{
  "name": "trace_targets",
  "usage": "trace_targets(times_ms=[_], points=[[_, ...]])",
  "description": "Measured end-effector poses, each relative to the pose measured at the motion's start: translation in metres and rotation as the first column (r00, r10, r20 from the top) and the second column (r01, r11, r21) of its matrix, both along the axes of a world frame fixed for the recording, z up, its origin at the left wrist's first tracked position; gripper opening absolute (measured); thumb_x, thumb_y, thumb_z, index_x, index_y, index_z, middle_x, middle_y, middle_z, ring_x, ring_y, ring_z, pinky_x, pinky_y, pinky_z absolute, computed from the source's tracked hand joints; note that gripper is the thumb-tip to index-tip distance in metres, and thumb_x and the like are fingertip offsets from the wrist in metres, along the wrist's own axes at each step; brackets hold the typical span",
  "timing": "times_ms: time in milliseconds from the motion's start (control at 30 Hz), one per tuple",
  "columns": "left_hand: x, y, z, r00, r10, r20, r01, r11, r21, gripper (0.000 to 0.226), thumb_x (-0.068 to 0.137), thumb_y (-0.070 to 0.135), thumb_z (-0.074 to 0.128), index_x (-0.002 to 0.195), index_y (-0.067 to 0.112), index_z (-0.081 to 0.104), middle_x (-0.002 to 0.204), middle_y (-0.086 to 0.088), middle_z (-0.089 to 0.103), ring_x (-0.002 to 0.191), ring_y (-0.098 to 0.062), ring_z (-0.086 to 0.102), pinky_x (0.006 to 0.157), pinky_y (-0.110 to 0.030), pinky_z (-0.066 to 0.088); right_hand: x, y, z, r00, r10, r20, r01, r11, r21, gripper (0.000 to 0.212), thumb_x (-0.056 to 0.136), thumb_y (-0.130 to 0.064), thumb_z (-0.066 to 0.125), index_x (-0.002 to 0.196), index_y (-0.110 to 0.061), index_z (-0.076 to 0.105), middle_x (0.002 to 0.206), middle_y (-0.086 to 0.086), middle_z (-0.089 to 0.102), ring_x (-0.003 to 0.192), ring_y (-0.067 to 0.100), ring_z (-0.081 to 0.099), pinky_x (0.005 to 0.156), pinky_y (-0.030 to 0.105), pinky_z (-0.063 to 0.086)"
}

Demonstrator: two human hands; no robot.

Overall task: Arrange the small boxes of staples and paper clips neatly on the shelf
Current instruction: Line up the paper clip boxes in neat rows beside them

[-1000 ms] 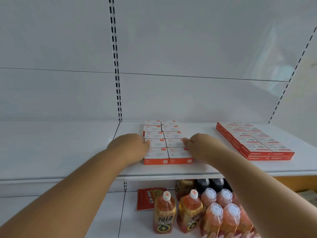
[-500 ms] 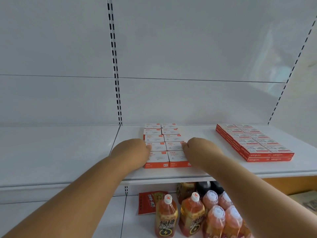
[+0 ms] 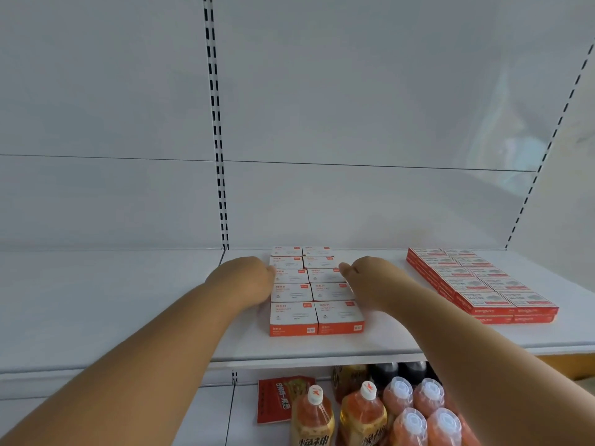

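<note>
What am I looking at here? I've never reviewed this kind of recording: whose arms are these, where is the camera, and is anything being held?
There is no machine here. A person wears one wide-angle camera on the head, looking forward and down, so both bare arms reach in from the bottom of the picture. The left hand and right hand lie against opposite sides of a block of small white-and-orange boxes, set two across in rows running back on a white shelf. The hands seem to press the block from both sides to square it up; nothing is lifted. Further right sits a second group, the red boxes, stacked two high. On the shelf below stand drink bottles beside a red packet.
</note>
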State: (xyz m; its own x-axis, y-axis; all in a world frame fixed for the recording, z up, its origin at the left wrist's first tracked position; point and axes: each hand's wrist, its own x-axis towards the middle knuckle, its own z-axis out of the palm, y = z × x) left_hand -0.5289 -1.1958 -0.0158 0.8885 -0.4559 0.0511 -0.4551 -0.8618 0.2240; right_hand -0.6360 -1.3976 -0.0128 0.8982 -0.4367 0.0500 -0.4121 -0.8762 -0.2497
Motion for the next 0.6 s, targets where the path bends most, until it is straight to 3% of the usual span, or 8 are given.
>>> trace_targets(times_ms=[100, 233, 500, 600], points=[[0.007, -0.007, -0.004, 0.996, -0.050, -0.073, 0.050, 0.999, -0.005, 0.038, 0.101, 0.045, 0.032, 0.092, 0.021, 0.060, 0.090, 0.002, 0.061, 0.089, -0.020, 0.060, 0.072, -0.031, 0.043, 0.011, -0.002, -0.004, 0.997, 0.022, -0.068, -0.025, 0.999, -0.038, 0.049, 0.100, -0.050, 0.027, 0.074, -0.017, 0.052, 0.077, -0.001, 0.058, 0.072, 0.018, 0.055, 0.062, 0.030, 0.040], [0.010, -0.006, -0.011, 0.997, -0.053, -0.058, 0.053, 0.999, -0.004, 0.039, 0.101, 0.046, 0.033, 0.082, 0.024, 0.058, 0.081, 0.006, 0.062, 0.078, -0.013, 0.060, 0.063, -0.030, 0.042, 0.019, -0.009, -0.012, 0.997, 0.043, -0.068, -0.047, 0.997, -0.065, 0.046, 0.099, -0.051, 0.028, 0.070, -0.021, 0.048, 0.074, -0.004, 0.056, 0.065, 0.012, 0.051, 0.053, 0.028, 0.033], [0.011, -0.005, -0.012, 0.996, -0.089, -0.030, 0.089, 0.996, 0.017, 0.041, 0.102, 0.047, 0.031, 0.077, 0.024, 0.054, 0.081, 0.005, 0.062, 0.076, -0.013, 0.059, 0.063, -0.030, 0.041, 0.021, -0.012, -0.015, 0.994, 0.076, -0.074, -0.082, 0.993, -0.082, 0.045, 0.100, -0.049, 0.026, 0.070, -0.022, 0.046, 0.073, -0.004, 0.053, 0.073, 0.018, 0.053, 0.067, 0.030, 0.038], [0.019, -0.004, -0.008, 0.997, -0.056, -0.047, 0.055, 0.998, -0.015, 0.045, 0.102, 0.047, 0.031, 0.071, 0.023, 0.054, 0.077, 0.004, 0.061, 0.074, -0.013, 0.058, 0.064, -0.030, 0.042, 0.029, -0.018, -0.008, 0.989, 0.084, -0.120, -0.097, 0.990, -0.101, 0.048, 0.101, -0.049, 0.024, 0.084, -0.017, 0.055, 0.084, 0.000, 0.057, 0.077, 0.020, 0.052, 0.070, 0.030, 0.039]])
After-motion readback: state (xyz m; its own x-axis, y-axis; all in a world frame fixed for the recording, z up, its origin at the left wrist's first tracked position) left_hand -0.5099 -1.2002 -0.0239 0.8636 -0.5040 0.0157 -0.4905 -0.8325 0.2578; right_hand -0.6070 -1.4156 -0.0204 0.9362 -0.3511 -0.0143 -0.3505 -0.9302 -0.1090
